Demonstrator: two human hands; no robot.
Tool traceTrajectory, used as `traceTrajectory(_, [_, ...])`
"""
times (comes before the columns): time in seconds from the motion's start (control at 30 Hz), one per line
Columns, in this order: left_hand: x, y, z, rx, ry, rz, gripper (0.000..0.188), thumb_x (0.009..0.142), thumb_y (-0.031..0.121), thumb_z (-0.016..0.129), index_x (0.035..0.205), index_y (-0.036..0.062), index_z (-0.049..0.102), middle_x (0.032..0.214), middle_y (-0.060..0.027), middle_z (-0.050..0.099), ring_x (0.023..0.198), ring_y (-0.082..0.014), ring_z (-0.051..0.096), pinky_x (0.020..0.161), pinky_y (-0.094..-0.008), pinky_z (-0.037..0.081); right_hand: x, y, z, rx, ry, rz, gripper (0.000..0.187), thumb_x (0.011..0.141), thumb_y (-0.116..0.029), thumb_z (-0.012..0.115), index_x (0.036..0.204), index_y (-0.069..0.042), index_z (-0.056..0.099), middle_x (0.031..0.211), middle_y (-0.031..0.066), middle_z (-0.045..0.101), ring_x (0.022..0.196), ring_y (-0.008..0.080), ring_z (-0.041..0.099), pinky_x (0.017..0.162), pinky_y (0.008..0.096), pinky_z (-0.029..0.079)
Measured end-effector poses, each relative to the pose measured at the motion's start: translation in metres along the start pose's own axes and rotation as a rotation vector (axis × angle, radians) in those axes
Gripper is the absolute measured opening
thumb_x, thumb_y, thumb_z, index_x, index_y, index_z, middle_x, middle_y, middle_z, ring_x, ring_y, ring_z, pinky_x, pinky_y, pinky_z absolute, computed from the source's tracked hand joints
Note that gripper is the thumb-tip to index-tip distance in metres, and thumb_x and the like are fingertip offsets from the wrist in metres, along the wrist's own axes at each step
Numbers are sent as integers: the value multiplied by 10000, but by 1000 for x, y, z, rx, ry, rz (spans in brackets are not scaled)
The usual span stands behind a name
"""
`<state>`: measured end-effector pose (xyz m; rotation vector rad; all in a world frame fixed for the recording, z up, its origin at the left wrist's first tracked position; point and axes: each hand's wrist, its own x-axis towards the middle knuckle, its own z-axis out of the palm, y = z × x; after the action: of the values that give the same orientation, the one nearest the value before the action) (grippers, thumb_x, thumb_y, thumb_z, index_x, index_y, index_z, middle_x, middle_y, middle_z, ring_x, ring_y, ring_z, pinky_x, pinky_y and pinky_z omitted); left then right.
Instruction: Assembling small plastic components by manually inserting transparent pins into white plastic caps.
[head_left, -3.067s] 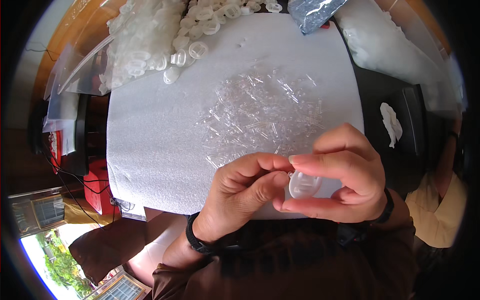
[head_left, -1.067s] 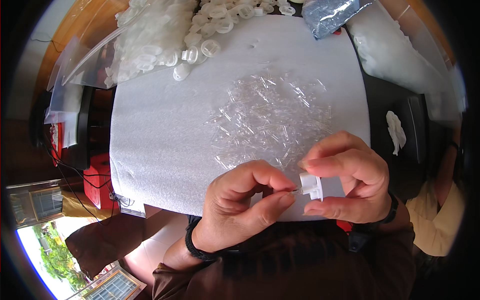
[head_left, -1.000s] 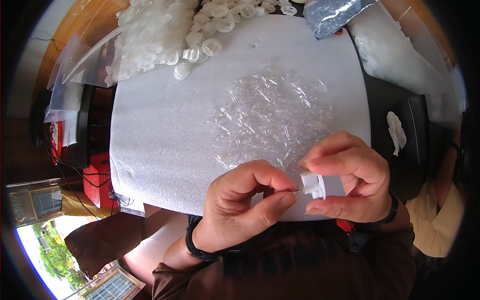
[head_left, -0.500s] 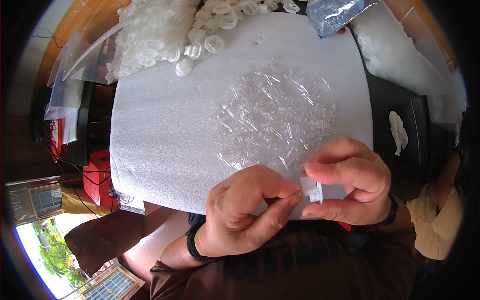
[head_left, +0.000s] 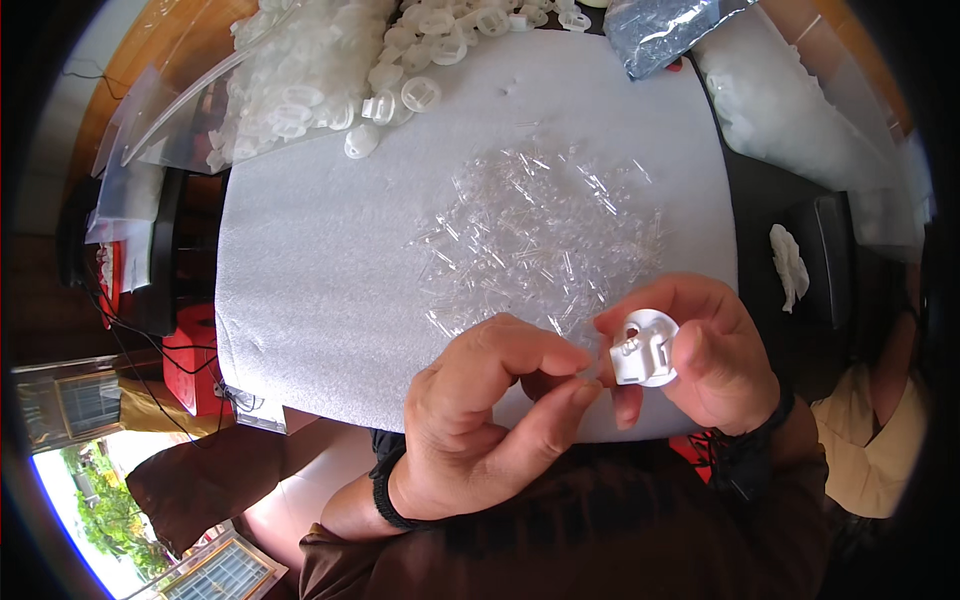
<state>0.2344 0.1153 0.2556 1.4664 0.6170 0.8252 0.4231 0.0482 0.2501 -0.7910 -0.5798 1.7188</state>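
My right hand [head_left: 715, 365] holds a white round plastic part [head_left: 645, 350] between thumb and fingers. A disc forms its base, and a boxy raised housing with a small hole faces up and to the left. Just left of it, my left hand [head_left: 510, 400] has thumb and forefinger pinched together; whatever sits between the tips is too small to make out. Those fingertips are close to the white part. Beyond both hands lies a loose spread of small transparent plastic pins [head_left: 545, 235] on a white foam sheet [head_left: 310, 270].
Many translucent white round parts [head_left: 300, 100] are heaped in a plastic bag at the far left. A silvery bag [head_left: 665, 35] and a large bag of white pieces [head_left: 780, 110] lie far right. A crumpled tissue [head_left: 789, 268] rests on the dark surface; a red box [head_left: 195, 355] stands left.
My right hand has turned the white part, so its housing side now shows instead of its edge. My left fingertips stay pinched, slightly left of the part. The view has shifted a little.
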Motion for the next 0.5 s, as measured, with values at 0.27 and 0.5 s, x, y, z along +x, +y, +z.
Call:
traceTrajectory(0.27, [-5, -3, -10, 97, 19, -51, 118, 785, -15, 688, 885, -3, 627, 796, -73, 626, 656, -126, 583, 583, -241, 458, 3, -5, 2, -117, 129, 66, 675, 871, -573, 520, 1106, 59, 557, 806, 192, 646, 596, 245, 632, 489, 339, 521])
traceTrajectory(0.5, [-15, -13, -23, 150, 128, -60, 121, 768, -34, 683, 867, 1, 623, 762, -71, 621, 654, -126, 579, 601, -234, 453, 2, -5, -2, -82, 127, 61, 671, 884, -578, 494, 1108, 50, 573, 799, 196, 643, 575, 220, 617, 475, 329, 511])
